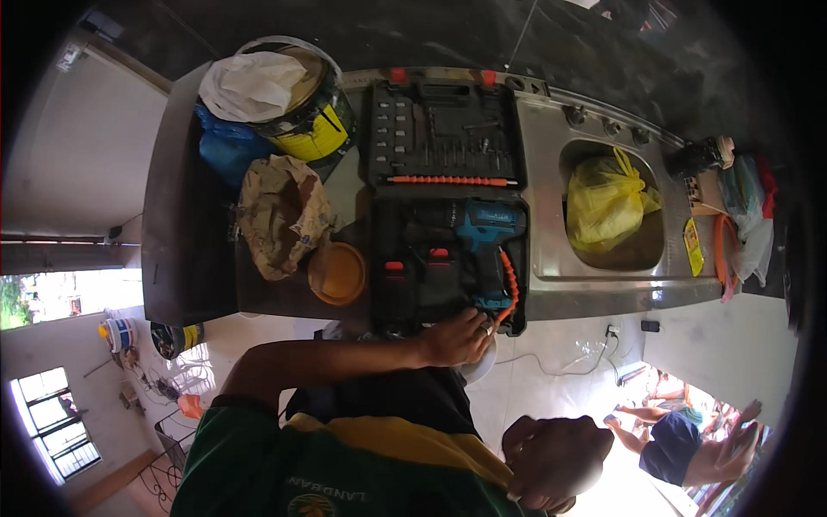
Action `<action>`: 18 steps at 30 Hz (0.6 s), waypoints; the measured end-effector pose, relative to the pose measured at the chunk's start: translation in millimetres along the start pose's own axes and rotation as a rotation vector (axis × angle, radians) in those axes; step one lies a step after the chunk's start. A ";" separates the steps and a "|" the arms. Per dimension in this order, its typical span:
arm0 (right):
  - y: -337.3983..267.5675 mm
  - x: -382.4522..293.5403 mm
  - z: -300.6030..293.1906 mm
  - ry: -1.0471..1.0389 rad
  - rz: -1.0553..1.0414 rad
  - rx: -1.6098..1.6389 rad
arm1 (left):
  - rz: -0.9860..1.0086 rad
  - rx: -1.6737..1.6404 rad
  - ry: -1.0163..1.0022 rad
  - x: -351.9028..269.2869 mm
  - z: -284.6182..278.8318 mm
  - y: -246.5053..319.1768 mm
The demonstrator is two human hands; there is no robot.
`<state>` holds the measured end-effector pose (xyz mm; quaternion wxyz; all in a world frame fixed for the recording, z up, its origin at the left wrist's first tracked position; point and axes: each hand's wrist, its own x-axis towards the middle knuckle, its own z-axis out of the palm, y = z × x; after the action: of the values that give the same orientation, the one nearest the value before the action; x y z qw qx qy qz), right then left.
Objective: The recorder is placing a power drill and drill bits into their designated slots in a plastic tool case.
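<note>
An open black plastic tool case lies before me. Its lower half holds a blue-and-black cordless drill and two black batteries with red tabs. An orange flexible shaft curves beside the drill's handle; another orange flexible shaft lies straight in the upper half, below rows of sockets and bits. My left hand, with a ring, is at the case's front edge, its fingers touching by the drill's base and the curved shaft's lower end; its grip is partly hidden. My right hand is raised near my chest, curled and blurred, its inside hidden.
Left of the case stand a crumpled brown paper bag, a round orange-brown container, a blue plastic bag and a large bucket. Right is a steel sink with a yellow plastic bag. A person is at lower right.
</note>
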<state>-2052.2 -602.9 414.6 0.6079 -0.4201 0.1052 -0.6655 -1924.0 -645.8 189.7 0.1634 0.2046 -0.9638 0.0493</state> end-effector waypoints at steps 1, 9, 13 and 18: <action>0.3 -1.8 -7.0 0.048 0.005 -0.011 | -0.005 -0.014 0.009 -6.2 2.2 -2.6; -12.0 -8.6 -53.4 0.120 -0.100 -0.086 | 0.013 -0.217 -0.160 3.2 -0.4 -3.3; -2.2 -10.3 -63.8 0.136 -0.161 -0.217 | 0.004 -0.267 -0.216 5.2 -1.7 -3.3; 23.4 -5.6 -111.6 0.470 0.233 -1.069 | -0.047 -0.135 -0.157 -0.2 -4.6 0.3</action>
<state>-2112.5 -644.9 327.2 0.3414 -0.4952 0.6027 -0.5244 -1922.7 -644.7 193.9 0.1020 0.2191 -0.9697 -0.0358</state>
